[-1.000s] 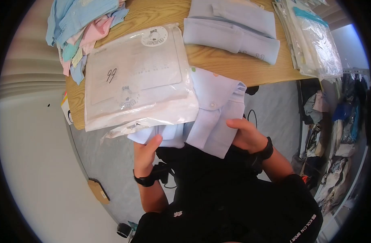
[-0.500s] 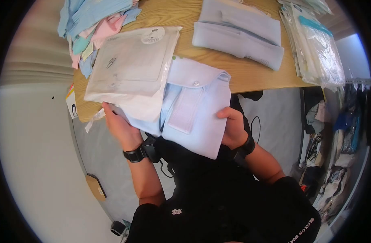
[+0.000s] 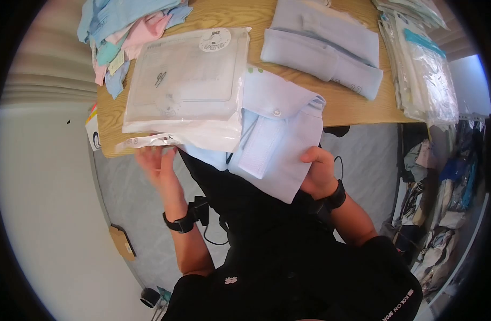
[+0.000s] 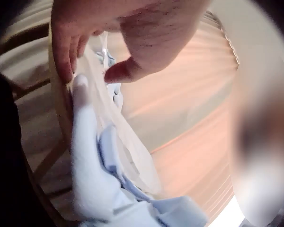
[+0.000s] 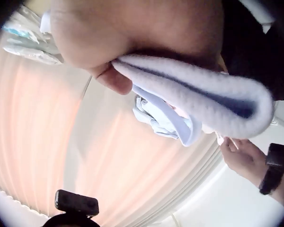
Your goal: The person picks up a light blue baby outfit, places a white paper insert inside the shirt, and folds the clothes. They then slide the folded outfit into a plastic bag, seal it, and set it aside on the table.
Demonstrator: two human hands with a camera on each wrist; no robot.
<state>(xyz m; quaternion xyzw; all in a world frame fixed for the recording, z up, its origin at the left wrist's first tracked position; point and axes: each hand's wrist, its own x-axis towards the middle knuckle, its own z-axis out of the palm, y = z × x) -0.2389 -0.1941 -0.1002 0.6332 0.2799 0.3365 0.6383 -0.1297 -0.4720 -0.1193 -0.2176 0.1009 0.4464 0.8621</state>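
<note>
A folded pale blue garment (image 3: 288, 144) with a snap button hangs over the table's front edge, its left part beneath a clear plastic bag (image 3: 186, 85) marked 99. My right hand (image 3: 319, 174) pinches the garment's right side, thumb on top; the right wrist view shows its thick folded layers (image 5: 203, 94) in the grip. At the bag's lower left, my left hand (image 3: 162, 168) is at the opening flap (image 3: 149, 141). In the left wrist view the left hand (image 4: 128, 42) has thumb and fingers apart around the bag's edge, near the blue cloth (image 4: 87, 161).
Two folded grey-blue garments (image 3: 323, 53) lie on the wooden table (image 3: 352, 109) at the back. Blue and pink clothes (image 3: 127, 32) are piled at the back left, and plastic bags (image 3: 425, 69) are stacked at the right. Shelves with clothes (image 3: 438, 192) stand at the far right.
The left hand has let the bag's edge slip and moved slightly right and down to its flap. Bag and garment have shifted a little right since half a second ago; the right hand still holds the garment.
</note>
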